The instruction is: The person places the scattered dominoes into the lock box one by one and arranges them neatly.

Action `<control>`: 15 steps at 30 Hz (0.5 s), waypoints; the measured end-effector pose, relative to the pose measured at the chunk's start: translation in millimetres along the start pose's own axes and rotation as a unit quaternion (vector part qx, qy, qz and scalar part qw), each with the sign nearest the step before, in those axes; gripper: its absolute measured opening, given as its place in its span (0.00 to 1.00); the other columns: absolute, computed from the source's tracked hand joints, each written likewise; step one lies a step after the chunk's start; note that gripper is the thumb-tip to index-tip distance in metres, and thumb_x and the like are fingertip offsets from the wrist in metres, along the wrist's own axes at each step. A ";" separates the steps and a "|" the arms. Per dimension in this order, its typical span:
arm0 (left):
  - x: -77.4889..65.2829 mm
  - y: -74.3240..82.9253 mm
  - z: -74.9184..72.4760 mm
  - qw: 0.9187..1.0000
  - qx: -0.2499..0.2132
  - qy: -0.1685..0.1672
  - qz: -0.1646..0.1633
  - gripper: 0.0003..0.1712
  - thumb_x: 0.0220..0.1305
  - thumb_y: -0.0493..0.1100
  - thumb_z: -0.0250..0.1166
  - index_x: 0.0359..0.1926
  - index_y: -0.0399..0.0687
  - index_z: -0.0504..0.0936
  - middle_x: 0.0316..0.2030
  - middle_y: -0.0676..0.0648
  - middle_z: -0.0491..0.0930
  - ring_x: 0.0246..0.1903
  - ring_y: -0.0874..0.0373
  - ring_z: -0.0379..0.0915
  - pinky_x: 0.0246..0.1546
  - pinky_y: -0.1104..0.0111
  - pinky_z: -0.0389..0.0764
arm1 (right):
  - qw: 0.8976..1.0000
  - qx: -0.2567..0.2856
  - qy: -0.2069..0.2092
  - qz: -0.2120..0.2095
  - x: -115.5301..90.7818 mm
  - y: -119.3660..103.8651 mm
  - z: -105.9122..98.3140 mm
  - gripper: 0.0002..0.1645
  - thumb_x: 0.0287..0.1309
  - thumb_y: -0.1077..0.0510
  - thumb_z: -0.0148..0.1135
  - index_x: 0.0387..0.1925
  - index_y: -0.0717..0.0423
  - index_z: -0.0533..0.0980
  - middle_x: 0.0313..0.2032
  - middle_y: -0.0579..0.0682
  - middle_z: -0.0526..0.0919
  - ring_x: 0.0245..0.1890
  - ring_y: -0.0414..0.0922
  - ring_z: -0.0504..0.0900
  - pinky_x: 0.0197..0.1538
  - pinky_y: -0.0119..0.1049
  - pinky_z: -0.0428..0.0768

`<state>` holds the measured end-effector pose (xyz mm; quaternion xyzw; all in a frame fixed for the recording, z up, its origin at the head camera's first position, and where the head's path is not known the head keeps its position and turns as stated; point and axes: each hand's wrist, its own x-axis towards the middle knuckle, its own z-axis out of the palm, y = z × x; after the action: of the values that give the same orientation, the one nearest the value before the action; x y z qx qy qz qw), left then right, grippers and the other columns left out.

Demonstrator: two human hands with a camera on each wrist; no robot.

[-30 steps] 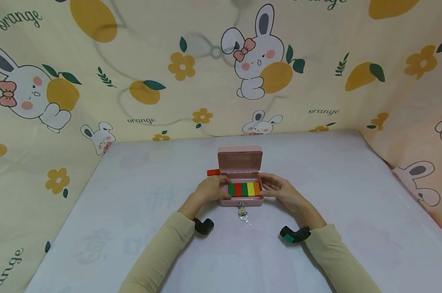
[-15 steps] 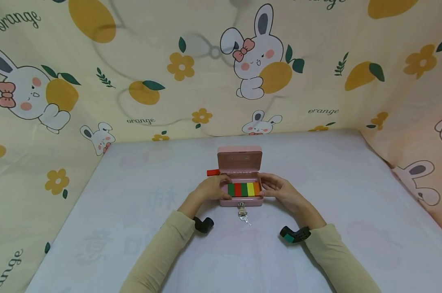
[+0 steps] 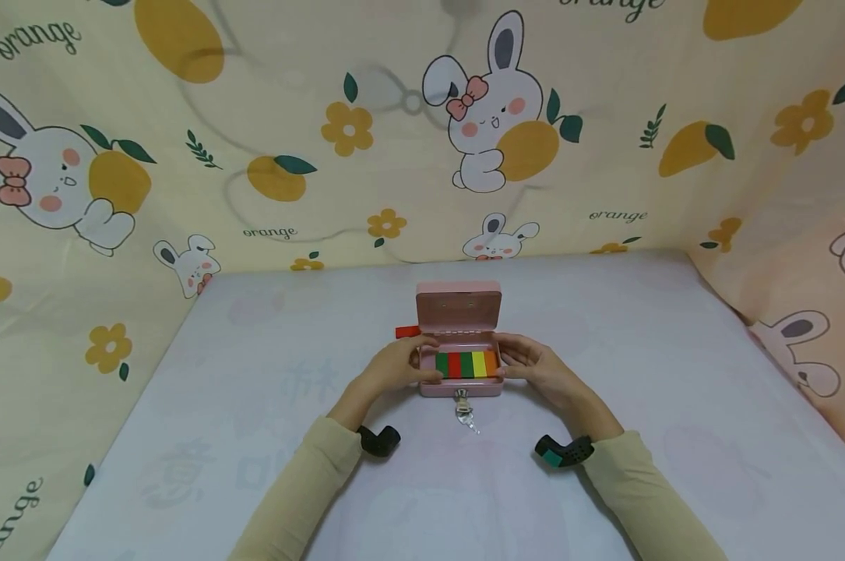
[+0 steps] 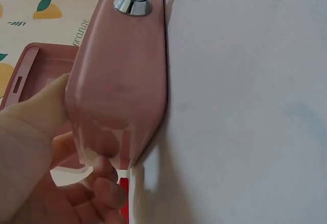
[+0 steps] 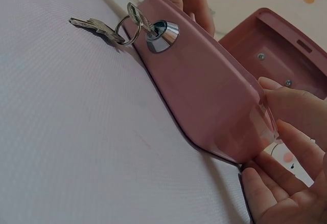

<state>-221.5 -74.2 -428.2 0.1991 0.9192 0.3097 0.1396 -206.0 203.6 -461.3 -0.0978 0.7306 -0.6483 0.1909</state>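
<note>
A pink metal cash box (image 3: 436, 389) stands on the white table with its lid (image 3: 459, 310) raised. Inside, a row of coloured blocks (image 3: 466, 365) shows green, red, yellow and orange. My left hand (image 3: 392, 366) grips the box's left end, thumb over the rim and some fingers curled against the end wall (image 4: 104, 142). At the right end my right hand (image 3: 537, 368) holds the box, thumb at the rim beside the orange block and fingertips against the outer wall. Keys (image 5: 97, 28) hang on a ring from the front lock (image 5: 163, 36).
Behind my left hand a red piece (image 3: 406, 332) lies beside the box, partly hidden. The white tabletop (image 3: 254, 436) spreads around the box. A printed cloth (image 3: 394, 179) with rabbits and oranges rises behind and at both sides. A wrist camera sits at each sleeve cuff.
My left wrist and fingers have shifted slightly to the left, and a gap now shows between thumb and index finger. The right hand, box and blocks stay in place.
</note>
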 end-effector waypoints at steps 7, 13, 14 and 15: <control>-7.2 -6.1 -6.8 0.998 -0.056 0.026 0.018 0.26 0.55 0.46 0.72 0.56 0.49 0.79 0.32 0.44 0.75 0.32 0.59 0.66 0.31 0.74 0.65 | 1.000 -0.012 0.004 0.004 0.2 0.8 0.4 0.39 0.59 0.60 0.63 0.70 0.57 0.59 0.73 0.59 0.59 0.74 0.58 0.57 0.64 0.28 0.68; -10.4 -10.4 -12.4 0.994 -0.086 0.060 0.019 0.19 0.58 0.42 0.69 0.52 0.47 0.81 0.28 0.48 0.71 0.30 0.59 0.66 0.29 0.74 0.66 | 1.000 -0.012 0.004 0.002 0.5 0.9 0.2 0.40 0.59 0.61 0.63 0.70 0.58 0.59 0.73 0.60 0.58 0.74 0.58 0.56 0.65 0.27 0.68; -10.9 -10.9 -13.2 0.994 -0.090 0.063 0.015 0.19 0.59 0.42 0.69 0.51 0.47 0.82 0.27 0.48 0.70 0.29 0.59 0.66 0.29 0.73 0.66 | 1.000 -0.013 0.005 0.002 0.8 1.0 0.0 0.40 0.59 0.61 0.63 0.70 0.58 0.59 0.73 0.60 0.58 0.74 0.58 0.56 0.65 0.27 0.68; -11.3 -11.5 -14.1 0.994 -0.091 0.067 0.012 0.18 0.59 0.42 0.68 0.51 0.47 0.82 0.27 0.49 0.70 0.29 0.59 0.66 0.29 0.74 0.66 | 1.000 -0.014 0.005 0.003 1.0 0.9 0.0 0.39 0.59 0.60 0.63 0.70 0.57 0.59 0.73 0.59 0.59 0.74 0.58 0.56 0.65 0.27 0.68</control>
<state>-220.2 -94.9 -423.0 0.1756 0.8921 0.4061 0.0918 -206.8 203.3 -462.4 -0.0945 0.7410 -0.6377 0.1879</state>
